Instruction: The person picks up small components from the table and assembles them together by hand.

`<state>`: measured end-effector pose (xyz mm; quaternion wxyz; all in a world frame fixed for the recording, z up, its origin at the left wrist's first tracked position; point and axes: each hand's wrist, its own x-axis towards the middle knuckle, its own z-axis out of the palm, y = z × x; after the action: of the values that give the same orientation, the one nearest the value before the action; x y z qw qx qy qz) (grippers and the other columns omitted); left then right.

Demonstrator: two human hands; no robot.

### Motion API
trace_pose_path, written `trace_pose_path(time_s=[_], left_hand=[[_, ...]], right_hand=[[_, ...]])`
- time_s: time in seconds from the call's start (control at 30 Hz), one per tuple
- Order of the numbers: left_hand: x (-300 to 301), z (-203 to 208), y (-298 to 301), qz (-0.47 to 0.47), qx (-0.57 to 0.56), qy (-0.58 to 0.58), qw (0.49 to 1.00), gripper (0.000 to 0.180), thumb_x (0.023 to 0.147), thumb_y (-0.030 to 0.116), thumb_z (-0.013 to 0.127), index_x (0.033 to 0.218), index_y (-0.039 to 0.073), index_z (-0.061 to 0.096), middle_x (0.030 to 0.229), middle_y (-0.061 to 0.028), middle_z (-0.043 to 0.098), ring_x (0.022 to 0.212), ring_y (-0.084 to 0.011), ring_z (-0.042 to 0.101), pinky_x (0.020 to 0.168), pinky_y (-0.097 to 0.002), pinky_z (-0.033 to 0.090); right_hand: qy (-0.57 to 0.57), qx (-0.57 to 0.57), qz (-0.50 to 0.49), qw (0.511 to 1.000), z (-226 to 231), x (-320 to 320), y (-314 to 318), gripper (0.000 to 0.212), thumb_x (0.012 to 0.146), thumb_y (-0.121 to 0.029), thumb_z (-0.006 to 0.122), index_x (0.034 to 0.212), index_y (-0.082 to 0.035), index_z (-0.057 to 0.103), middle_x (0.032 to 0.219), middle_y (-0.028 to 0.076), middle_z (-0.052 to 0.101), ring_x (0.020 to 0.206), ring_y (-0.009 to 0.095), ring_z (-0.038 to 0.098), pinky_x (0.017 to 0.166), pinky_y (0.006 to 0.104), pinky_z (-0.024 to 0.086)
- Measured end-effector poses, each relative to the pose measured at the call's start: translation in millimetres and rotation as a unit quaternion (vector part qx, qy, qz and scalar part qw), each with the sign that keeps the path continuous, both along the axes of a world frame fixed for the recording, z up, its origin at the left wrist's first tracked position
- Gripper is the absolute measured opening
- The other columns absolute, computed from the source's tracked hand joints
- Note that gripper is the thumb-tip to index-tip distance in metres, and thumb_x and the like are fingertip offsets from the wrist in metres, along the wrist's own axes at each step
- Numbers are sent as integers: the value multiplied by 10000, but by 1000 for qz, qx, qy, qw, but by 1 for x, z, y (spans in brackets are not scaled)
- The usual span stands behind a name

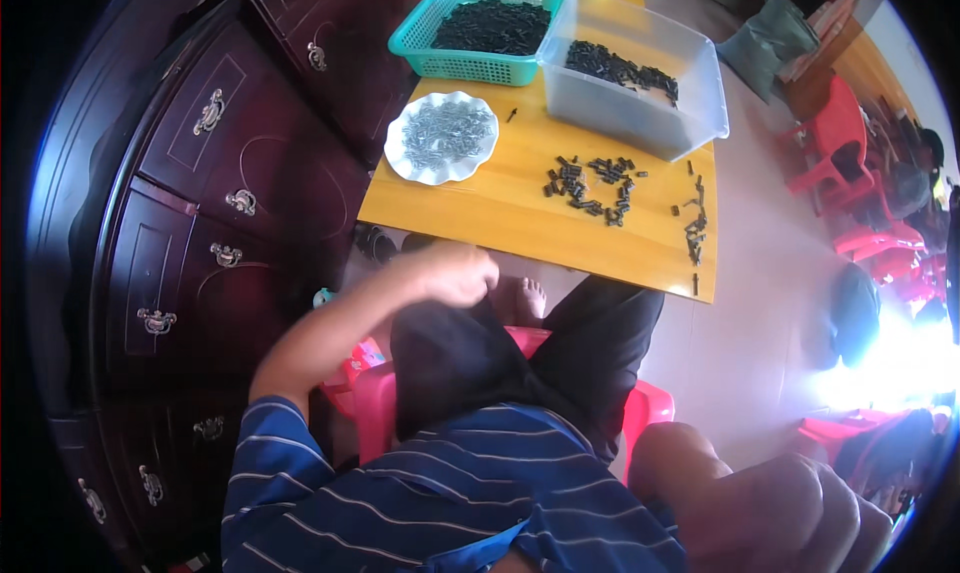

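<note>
Judging by what is spread on the desk (470, 208), only a small share of the black pieces (495, 25) is laid out: a loose cluster (572, 180) is placed near the middle, and a ragged line (697, 218) of longer-looking ones is set along the right side. Much appears to be left, since the green basket (480, 70) is heaped with them and more are held in the clear bin (620, 113) beside it. Thin metal pins (440, 133) are piled on the white wavy-rimmed plate (395, 148), with one lone black stick (512, 115) set just to its right; which pieces are finished (if any) cannot be told. The left hand (460, 273) is held over the left thigh, in front of the desk's near edge, its fingers curled closed; whether something small is gripped inside cannot be told. The right hand (790, 508) is seen large and close at the lower right, knuckles bent, and its grip cannot be made out. No brand, label or writing can be read on the basket, bin, plate or pieces.
</note>
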<state>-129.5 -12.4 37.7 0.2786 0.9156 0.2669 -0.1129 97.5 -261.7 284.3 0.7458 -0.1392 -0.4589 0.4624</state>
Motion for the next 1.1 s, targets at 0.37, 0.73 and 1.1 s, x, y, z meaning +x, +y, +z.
trace_pose_path(time_s=[0.37, 0.73, 1.1], left_hand=[[35, 19, 13, -42, -46, -121, 991, 247, 835, 96, 596, 1036, 21, 718, 893, -174, 727, 847, -344, 708, 792, -431, 548], [23, 42, 44, -100, -91, 114, 984, 314, 814, 123, 538, 1047, 41, 733, 982, -172, 746, 926, -332, 708, 846, -437, 551], [62, 103, 115, 115, 241, -220, 938, 364, 879, 171, 714, 1235, 110, 668, 944, -98, 716, 812, -248, 707, 765, -392, 568]], right_hand=[[91, 240, -51, 965, -11, -23, 31, 158, 796, 15, 685, 770, -139, 666, 680, -44, 600, 565, 118, 563, 576, 269, 361], [151, 249, -93, 952, -17, -19, 42, 131, 844, 7, 646, 892, -110, 680, 643, -7, 584, 495, 110, 533, 476, 255, 381], [106, 339, 23, 935, -31, 6, 48, 224, 867, -29, 665, 1084, -80, 687, 649, 24, 602, 498, 121, 549, 464, 246, 406]])
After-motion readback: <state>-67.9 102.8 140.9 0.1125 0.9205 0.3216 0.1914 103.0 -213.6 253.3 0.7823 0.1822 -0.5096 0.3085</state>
